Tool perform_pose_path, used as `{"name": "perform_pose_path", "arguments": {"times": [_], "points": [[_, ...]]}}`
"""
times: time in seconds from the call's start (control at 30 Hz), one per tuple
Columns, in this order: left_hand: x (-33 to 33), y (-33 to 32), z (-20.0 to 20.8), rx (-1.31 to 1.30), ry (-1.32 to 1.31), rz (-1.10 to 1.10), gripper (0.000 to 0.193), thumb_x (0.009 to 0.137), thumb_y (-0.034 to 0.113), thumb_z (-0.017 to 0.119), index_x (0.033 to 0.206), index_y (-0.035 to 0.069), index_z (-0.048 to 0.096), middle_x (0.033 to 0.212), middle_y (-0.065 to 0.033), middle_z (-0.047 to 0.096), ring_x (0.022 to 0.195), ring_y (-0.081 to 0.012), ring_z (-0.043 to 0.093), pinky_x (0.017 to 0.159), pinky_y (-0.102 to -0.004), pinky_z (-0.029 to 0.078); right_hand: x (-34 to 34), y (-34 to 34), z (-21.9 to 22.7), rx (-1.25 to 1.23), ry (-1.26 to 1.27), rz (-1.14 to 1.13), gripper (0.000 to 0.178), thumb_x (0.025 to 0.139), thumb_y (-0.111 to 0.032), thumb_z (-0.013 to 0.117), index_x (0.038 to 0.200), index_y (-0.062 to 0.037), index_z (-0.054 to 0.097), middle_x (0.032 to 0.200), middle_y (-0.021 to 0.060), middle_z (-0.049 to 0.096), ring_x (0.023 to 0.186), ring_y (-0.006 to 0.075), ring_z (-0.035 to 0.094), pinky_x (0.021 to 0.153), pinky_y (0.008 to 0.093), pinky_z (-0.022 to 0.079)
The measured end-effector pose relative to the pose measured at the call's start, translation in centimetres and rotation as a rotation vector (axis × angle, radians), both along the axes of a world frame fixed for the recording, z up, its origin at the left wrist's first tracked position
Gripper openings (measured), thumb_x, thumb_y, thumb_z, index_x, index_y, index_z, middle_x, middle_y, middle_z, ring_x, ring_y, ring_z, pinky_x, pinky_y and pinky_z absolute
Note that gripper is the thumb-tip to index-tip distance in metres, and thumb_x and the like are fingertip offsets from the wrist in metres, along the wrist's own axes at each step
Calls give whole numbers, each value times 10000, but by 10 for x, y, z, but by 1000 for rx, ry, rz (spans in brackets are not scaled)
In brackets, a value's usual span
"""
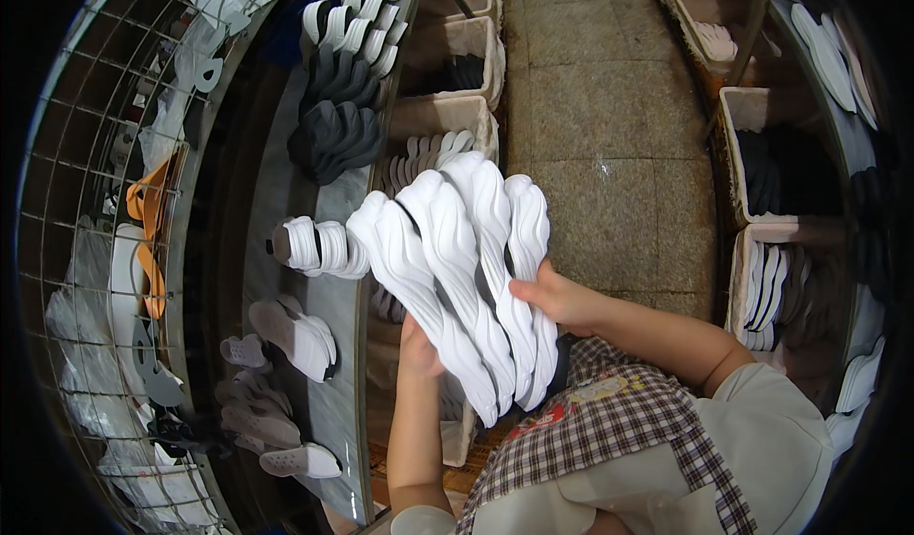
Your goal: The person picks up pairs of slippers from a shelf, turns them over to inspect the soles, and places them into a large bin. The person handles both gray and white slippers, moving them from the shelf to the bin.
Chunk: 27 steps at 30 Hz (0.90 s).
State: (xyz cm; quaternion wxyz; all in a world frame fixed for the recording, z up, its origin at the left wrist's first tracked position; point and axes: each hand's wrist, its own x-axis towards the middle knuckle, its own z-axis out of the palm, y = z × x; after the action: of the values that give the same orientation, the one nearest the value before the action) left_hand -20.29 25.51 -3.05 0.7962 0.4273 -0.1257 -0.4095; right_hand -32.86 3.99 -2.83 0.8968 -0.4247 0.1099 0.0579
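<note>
A bundle of several white shoe soles (pixel 447 259) with wavy sculpted sides is held in front of my body, over the aisle side of the metal shelf. My left hand (pixel 422 346) grips the bundle from its left edge, its fingers mostly hidden beneath the soles. On the opposite edge, my right hand (pixel 560 299) is closed round the outermost sole with the thumb lying on top. Just left of the bundle, a short row of white soles (pixel 319 247) rests on the shelf, partly covered by the held ones.
The grey shelf (pixel 341 411) also carries dark soles (pixel 338 140), upright white soles (pixel 354 29) and pale perforated soles (pixel 293 335). Left of it is a wire mesh rack (pixel 95 202). Crates of soles, including a pale crate (pixel 731 154), line both sides of the tiled floor (pixel 609 135).
</note>
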Motion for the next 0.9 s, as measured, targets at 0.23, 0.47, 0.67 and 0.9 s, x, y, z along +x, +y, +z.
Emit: {"name": "perform_pose_path", "arguments": {"times": [0.23, 0.47, 0.67, 0.9], "points": [[-3, -8, -3, 5, -78, 90, 594, 893, 172, 570, 1397, 9, 303, 1347, -155, 439, 1200, -285, 477, 989, -409, 413, -2, 1, -3, -187, -252, -75, 1021, 846, -339, 671, 1387, 141, -50, 1463, 243, 162, 1362, 288, 198, 1120, 355, 172], [-4, -4, -2, 223, 142, 178, 561, 903, 198, 573, 1383, 34, 334, 1338, -136, 450, 1190, -273, 482, 982, -404, 423, 5, -10, -18, -483, -344, -59, 1139, 783, -363, 730, 1388, 124, -103, 1472, 251, 103, 1380, 297, 134, 1129, 382, 134], [-21, -4, -8, 393, 82, 204, 486, 939, 249, 523, 1362, 66, 367, 1305, -88, 470, 1150, -239, 503, 935, -366, 464, 19, -30, -15, -1052, -459, 19, 1162, 664, -315, 809, 1479, -92, 10, 1481, 254, 129, 1380, 375, 167, 1132, 422, 166], [-52, -11, -7, 322, 73, 137, 526, 927, 276, 531, 1369, 55, 354, 1229, -81, 471, 1100, -228, 501, 920, -374, 466, 22, -56, 11, -1433, -865, -231, 762, 792, -150, 677, 1434, -198, 268, 1398, 183, 331, 1247, 373, 386, 1050, 499, 291]]}}
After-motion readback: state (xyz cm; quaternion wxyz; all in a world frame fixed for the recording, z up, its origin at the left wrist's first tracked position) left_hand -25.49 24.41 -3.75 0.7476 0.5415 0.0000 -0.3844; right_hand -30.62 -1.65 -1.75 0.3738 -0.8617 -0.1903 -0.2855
